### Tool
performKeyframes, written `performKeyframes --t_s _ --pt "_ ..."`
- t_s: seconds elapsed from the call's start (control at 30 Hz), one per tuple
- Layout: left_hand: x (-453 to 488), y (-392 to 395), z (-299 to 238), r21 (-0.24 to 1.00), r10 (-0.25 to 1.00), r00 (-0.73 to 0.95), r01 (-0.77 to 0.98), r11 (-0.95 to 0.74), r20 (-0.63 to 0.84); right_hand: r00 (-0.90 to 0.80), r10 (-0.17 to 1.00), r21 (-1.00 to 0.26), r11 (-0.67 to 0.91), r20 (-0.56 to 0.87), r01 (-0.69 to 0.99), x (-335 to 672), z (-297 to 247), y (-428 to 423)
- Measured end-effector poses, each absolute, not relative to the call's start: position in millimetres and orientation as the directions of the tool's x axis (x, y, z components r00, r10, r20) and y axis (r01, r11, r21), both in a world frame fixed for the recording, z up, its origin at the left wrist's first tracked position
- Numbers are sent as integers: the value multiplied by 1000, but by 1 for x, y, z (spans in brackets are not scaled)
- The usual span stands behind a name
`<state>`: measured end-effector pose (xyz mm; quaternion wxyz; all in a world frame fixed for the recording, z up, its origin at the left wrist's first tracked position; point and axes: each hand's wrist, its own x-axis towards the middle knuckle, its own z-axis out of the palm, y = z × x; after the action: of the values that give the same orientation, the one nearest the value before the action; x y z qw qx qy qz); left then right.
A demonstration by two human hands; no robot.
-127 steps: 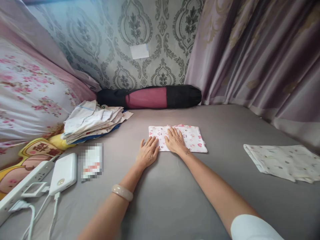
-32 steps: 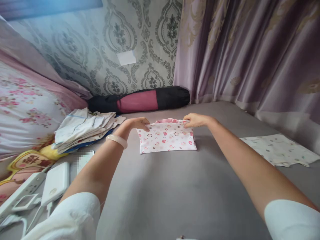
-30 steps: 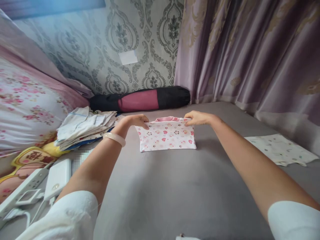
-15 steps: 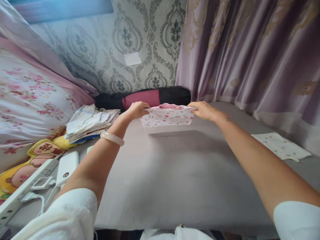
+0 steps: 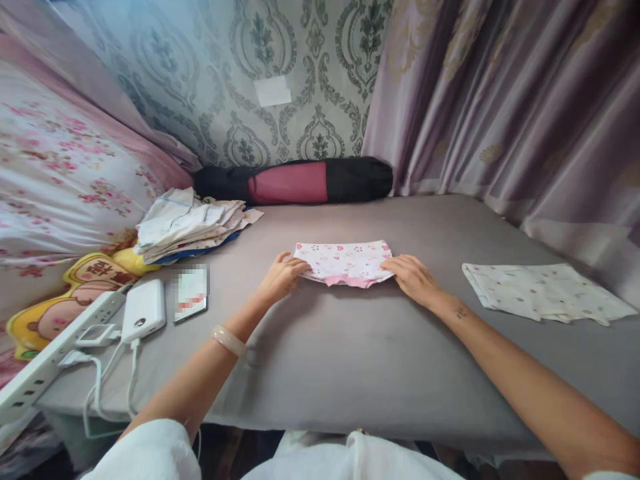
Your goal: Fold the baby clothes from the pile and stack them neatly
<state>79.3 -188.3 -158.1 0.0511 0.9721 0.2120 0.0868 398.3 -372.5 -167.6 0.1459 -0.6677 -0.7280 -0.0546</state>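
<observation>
A folded white garment (image 5: 345,259) with a small pink and red print lies across the middle of the grey bed surface. Its pink trim faces me along the near edge. My left hand (image 5: 284,275) grips the left end, fingertips closed on the fabric. At the right end my right hand (image 5: 411,275) pinches the cloth between thumb and fingers. To the right lies a second folded cloth (image 5: 545,290), cream with small dots, apart from my hand.
At the far left sits a stack of folded cloths (image 5: 193,223), beside a yellow cartoon cushion (image 5: 45,320). Nearer me are a phone (image 5: 191,293), a white power bank (image 5: 145,310) with cables and a power strip (image 5: 55,357). A black and red roll bag (image 5: 290,181) lies along the wall.
Both hands have brought the garment down and nearer to me, from raised in the air onto the bed surface. Its pink edge, at the top before, now faces me. The view tilts lower.
</observation>
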Motion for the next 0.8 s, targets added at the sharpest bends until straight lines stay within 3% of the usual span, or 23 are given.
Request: performKeyframes --t_s 0.23,0.5,0.67,0.8 --pt "63 -197 -180 180 453 885 431 -884 107 -68 979 -150 98 193 984 390 -178 -390" --pt "69 -211 -153 228 545 838 525 -820 28 17 995 -224 6 100 975 384 -160 -384" --pt "126 -214 -154 249 669 728 627 -738 150 83 986 -217 -49 147 975 355 -153 -340" --pt "180 -219 -173 217 677 711 642 -735 191 81 984 -152 -57 158 987 327 -168 -301"
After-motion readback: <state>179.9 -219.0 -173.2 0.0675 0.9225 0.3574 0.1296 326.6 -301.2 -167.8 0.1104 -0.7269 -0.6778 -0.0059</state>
